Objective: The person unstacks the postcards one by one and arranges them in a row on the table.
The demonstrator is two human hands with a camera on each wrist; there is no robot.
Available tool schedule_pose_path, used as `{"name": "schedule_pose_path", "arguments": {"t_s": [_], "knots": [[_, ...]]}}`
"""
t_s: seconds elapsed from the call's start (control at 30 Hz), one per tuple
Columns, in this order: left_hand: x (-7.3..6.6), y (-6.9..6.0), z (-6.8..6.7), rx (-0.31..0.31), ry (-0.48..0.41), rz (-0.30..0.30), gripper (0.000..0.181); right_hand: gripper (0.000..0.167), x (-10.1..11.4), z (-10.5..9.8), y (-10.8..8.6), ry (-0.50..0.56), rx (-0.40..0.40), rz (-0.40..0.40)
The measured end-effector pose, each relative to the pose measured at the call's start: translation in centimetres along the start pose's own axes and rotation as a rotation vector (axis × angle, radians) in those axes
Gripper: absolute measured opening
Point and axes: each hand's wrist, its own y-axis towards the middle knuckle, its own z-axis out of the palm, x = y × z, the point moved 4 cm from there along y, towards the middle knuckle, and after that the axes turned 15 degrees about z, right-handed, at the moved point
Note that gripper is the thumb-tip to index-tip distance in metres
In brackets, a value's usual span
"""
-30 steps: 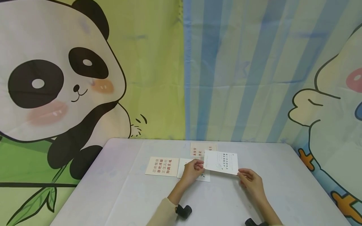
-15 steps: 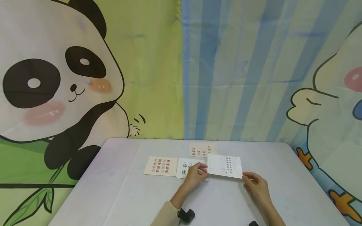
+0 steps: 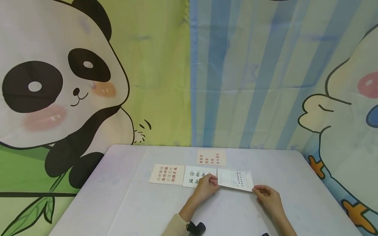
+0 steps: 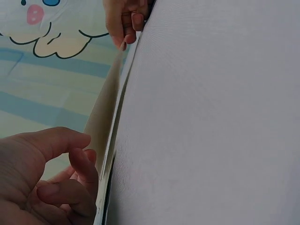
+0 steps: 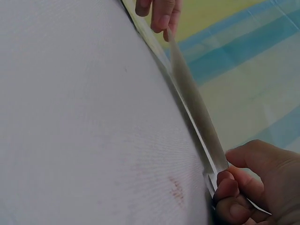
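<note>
A white card (image 3: 234,179) with rows of dark characters is tilted just above the table, its near edge towards me. My left hand (image 3: 206,187) pinches its left near corner, and my right hand (image 3: 268,197) pinches the right near corner. Both wrist views see the card nearly edge-on: a thin slanting card (image 4: 107,108) between the hands in the left one, a similar card strip (image 5: 197,112) in the right one. Beneath my left fingers lies a card with large dark green characters (image 3: 191,177), partly covered by that hand.
Left of it lies a cream card with brown and red characters (image 3: 167,174). Farther back lies another cream card with red characters (image 3: 211,157). All rest on a white table (image 3: 141,209), whose back edge meets a curtain (image 3: 230,98) printed with cartoon animals.
The held card has come down and towards me, drifting slightly right, with both hands moving along. More of the back cream card and of the green-lettered card now shows.
</note>
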Motion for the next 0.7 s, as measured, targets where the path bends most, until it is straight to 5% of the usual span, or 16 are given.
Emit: {"name": "schedule_pose_path", "arguments": {"t_s": [0.7], "knots": [[0.53, -0.44, 0.29, 0.04, 0.054, 0.017, 0.02, 0.028, -0.26, 0.3, -0.05, -0.094, -0.054, -0.1]]}}
